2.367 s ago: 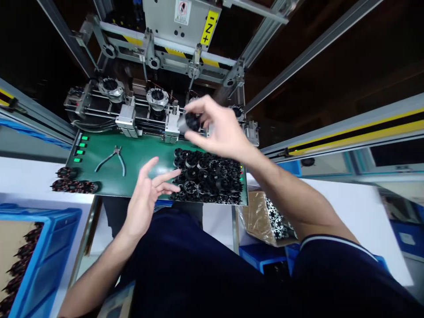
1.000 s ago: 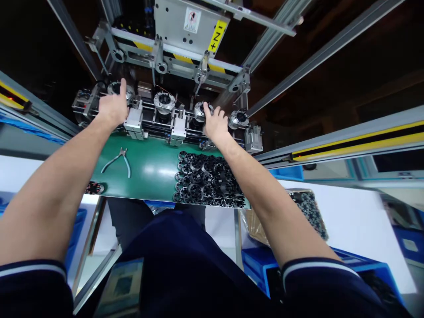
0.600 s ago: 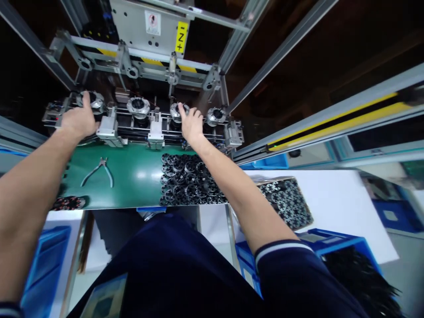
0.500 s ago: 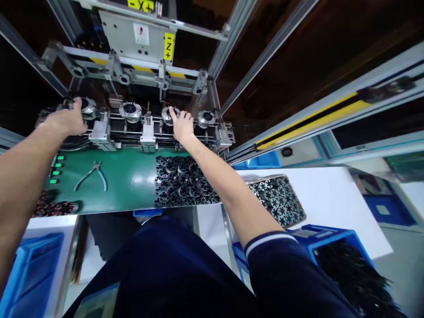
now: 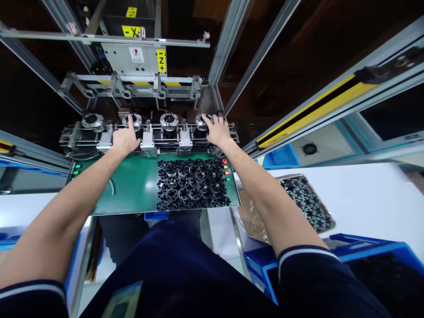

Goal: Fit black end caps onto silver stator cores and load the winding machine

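Observation:
Several round metal fixtures with dark parts in them stand in a row on the machine. My left hand (image 5: 126, 138) is at the second fixture (image 5: 136, 121) from the left, its index finger stretched onto the top and the other fingers partly curled. At the rightmost fixture (image 5: 200, 122), my right hand (image 5: 217, 130) rests with its fingers spread, the thumb side touching the top. Between my hands stands another fixture (image 5: 169, 121), untouched. The leftmost fixture (image 5: 93, 121) is also untouched.
Black ring parts (image 5: 192, 183) lie piled on the green work surface (image 5: 127, 192). Coloured buttons (image 5: 225, 161) line its right edge. At the right are a tray of rings (image 5: 309, 201) and a blue bin (image 5: 394, 247). Metal posts flank the machine.
The camera view has shifted. My left hand has moved from the leftmost fixture to the second. My right hand has gone from the third fixture to the rightmost.

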`<state>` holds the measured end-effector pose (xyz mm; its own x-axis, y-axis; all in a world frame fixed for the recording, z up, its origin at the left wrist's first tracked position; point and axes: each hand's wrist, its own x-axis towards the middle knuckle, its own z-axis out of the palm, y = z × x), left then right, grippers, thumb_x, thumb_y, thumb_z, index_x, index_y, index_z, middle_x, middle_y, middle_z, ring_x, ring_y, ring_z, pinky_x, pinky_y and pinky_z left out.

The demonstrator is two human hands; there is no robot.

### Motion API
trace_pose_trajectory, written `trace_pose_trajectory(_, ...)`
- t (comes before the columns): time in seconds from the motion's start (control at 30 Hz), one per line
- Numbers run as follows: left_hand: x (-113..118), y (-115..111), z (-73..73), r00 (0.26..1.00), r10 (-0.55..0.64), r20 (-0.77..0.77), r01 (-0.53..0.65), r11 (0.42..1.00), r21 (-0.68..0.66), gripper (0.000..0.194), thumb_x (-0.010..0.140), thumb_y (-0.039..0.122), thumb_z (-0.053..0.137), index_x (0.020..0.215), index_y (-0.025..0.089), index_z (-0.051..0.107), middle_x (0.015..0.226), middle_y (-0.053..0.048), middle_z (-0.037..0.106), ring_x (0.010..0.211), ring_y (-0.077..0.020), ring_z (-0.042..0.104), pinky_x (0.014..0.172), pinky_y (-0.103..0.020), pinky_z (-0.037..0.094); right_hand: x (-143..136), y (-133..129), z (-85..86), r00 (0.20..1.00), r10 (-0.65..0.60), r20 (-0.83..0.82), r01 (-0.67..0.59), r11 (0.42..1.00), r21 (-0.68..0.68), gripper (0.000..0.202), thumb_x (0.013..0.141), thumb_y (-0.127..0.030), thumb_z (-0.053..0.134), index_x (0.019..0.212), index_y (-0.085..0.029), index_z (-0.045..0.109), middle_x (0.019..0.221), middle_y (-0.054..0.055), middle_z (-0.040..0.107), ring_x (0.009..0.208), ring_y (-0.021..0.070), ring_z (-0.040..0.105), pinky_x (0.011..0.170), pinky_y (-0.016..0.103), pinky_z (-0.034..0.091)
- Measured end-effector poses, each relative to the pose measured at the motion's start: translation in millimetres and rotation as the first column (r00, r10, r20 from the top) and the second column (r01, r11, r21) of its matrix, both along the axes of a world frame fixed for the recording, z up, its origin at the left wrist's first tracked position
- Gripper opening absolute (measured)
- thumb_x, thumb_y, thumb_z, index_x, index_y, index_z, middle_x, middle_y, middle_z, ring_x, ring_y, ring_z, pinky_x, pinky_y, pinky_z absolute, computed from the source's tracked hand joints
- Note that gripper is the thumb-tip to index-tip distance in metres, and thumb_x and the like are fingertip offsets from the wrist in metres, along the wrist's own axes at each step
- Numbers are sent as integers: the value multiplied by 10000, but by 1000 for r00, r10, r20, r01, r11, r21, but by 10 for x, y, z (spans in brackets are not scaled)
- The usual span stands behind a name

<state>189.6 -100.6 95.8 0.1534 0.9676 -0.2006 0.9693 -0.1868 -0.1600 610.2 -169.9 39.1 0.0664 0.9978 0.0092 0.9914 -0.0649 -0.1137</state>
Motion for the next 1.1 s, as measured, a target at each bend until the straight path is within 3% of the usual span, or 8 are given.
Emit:
trace_pose_trajectory(0.13,-8,105,-9,999,26,-20,-26,1000,-1,1307,1135,449,790,2001,-24,-67,1488,-411,824,1435,-536,828,1214,-635,638,-52,83,-188,998,-21,-56,25,998,59,1055,1039,-233,803,1999,-208,368,1986,333,415,1752,613,466,1385,928,409)
trace_pose_trajectory(0.27,-38,160,98,999,2,-39,-3,1000,-16,1345,1067,444,906,2030,30,63,1536,-394,819,1444,-546,832,1224,-657,647,60,134,-111,991,29,-133,-12,993,122,1007,1015,-241,819,1958,-199,466,1920,272,549,1742,564,504,1431,878,416)
trace_pose_trajectory(0.4,-283,-272,114,970,-75,233,34,984,173,1253,1120,525,850,2031,94,104,1418,-220,906,1296,-430,883,1189,-579,672,324,-457,-154,959,58,-279,37,946,321,859,1109,-287,650,1949,-233,479,1903,161,616,1767,441,511,1515,748,419)
trace_pose_trajectory(0.5,-660,-994,-198,865,-134,484,1,964,265,1129,1127,578,790,2011,170,219,1378,-102,917,1143,-320,879,1065,-455,678,438,-1411,-496,900,2,-436,203,883,423,651,1195,-339,508,1826,-240,633,1775,175,729,1633,417,653,1446,725,529)
trace_pose_trajectory(0.6,-962,-1802,-783,802,47,596,-207,957,202,940,1085,590,716,1895,181,469,1165,-77,891,1037,-313,857,970,-425,639,392,-2316,-997,872,-76,-483,278,889,363,487,1277,-416,495,1629,-251,787,1519,201,840,1436,379,775,1304,656,660)
trace_pose_trajectory(0.73,-1010,-2490,-1468,798,112,592,-237,962,138,743,1049,565,664,1659,140,688,896,-50,783,934,-328,807,942,-436,593,243,-2785,-1506,861,-115,-495,285,916,282,427,1212,-517,822,1537,-239,802,1625,145,786,1434,314,796,1255,583,702)
trace_pose_trajectory(0.87,-923,-2611,-1729,802,110,587,-271,943,194,616,1126,574,566,1553,175,763,867,-56,724,966,-338,764,999,-457,534,233,-2792,-1658,869,-180,-461,317,918,239,449,1205,-486,838,1576,-239,784,1675,152,756,1458,326,787,1247,586,711)
trace_pose_trajectory(1.1,-978,-2597,-1781,795,87,601,-259,944,205,470,1151,526,517,1176,218,871,900,-113,770,1025,-348,757,959,-438,470,256,-2970,-1547,903,-242,-356,312,938,154,447,1210,-502,826,1581,-254,788,1687,154,751,1475,330,775,1261,596,705)
